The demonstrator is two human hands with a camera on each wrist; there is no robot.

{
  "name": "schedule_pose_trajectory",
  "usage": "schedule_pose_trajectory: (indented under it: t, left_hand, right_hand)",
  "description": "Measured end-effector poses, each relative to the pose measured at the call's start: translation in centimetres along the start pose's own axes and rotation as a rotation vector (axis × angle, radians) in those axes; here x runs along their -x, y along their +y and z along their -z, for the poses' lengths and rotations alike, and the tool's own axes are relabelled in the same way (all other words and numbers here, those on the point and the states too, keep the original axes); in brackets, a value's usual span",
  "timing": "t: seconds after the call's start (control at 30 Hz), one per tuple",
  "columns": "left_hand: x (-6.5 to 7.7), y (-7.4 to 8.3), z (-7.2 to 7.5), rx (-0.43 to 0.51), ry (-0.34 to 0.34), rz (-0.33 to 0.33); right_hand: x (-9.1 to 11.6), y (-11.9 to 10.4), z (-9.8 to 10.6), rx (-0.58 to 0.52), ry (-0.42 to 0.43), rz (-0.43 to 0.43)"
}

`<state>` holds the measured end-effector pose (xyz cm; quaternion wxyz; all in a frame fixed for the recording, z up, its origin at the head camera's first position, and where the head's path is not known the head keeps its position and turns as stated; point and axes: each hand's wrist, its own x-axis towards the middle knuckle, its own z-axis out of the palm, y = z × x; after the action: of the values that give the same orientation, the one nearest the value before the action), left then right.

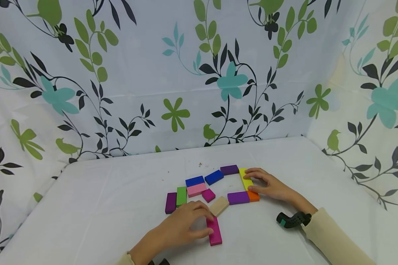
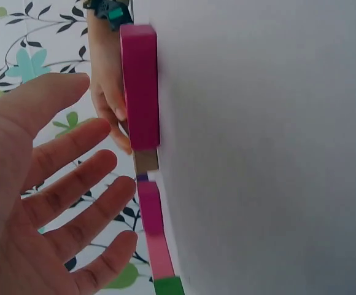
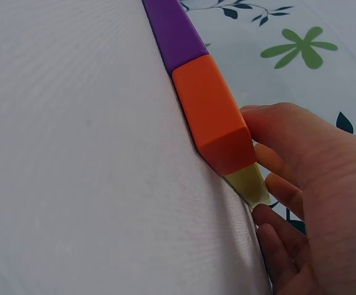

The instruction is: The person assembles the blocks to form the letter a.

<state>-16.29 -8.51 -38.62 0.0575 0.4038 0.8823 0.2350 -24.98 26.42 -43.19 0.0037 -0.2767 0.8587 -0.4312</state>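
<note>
My left hand (image 1: 182, 224) hovers over a magenta block (image 1: 215, 235), its fingers loosely spread. In the left wrist view the fingers of that left hand (image 2: 49, 203) stand apart from the upright-looking magenta block (image 2: 141, 86) and hold nothing. My right hand (image 1: 268, 184) holds a yellow block (image 1: 244, 180) between thumb and fingers at the right end of the layout. An orange block (image 1: 253, 196) touches the yellow one's near end, with a purple block (image 1: 237, 198) beside it. A tan block (image 1: 219, 206) lies beyond the magenta one.
Further blocks lie on the white table (image 1: 112, 206): dark purple (image 1: 229, 169), two blue ones (image 1: 214, 177), pink (image 1: 196, 190), small magenta (image 1: 208, 195), green (image 1: 181, 196) and plum (image 1: 171, 202). A leaf-patterned cloth (image 1: 136, 84) hangs behind.
</note>
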Motion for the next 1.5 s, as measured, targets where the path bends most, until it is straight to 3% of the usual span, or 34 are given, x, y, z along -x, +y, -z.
schedule_pose_trajectory:
  t: [0.23, 0.47, 0.7, 0.87, 1.23, 1.4, 1.5]
  left_hand:
    - [0.3, -1.5, 0.9, 0.011, 0.089, -0.042]
    - [0.7, -2.8, 2.1, -0.001, 0.128, 0.051]
    - [1.2, -4.6, 2.8, -0.02, 0.227, 0.053]
    - [1.7, -5.2, 3.1, -0.052, 0.266, 0.109]
    - [1.8, -6.0, 2.9, -0.136, 0.208, 0.336]
    - [2.1, -6.4, 3.1, -0.097, 0.162, 0.369]
    - [2.4, -6.9, 3.4, -0.062, 0.147, 0.348]
  right_hand:
    - [0.0, 0.0, 0.0, -0.013, -0.003, -0.003]
    - [0.0, 0.0, 0.1, 0.001, 0.001, 0.003]
    - [0.0, 0.0, 0.0, 0.001, 0.002, 0.003]
    - [0.0, 0.0, 0.0, -0.001, 0.0, 0.003]
    - [0.0, 0.1, 0.0, 0.002, 0.001, 0.001]
    - [0.0, 0.0, 0.0, -0.005, -0.001, -0.001]
    - [0.0, 0.0, 0.0, -0.005, -0.002, 0.003]
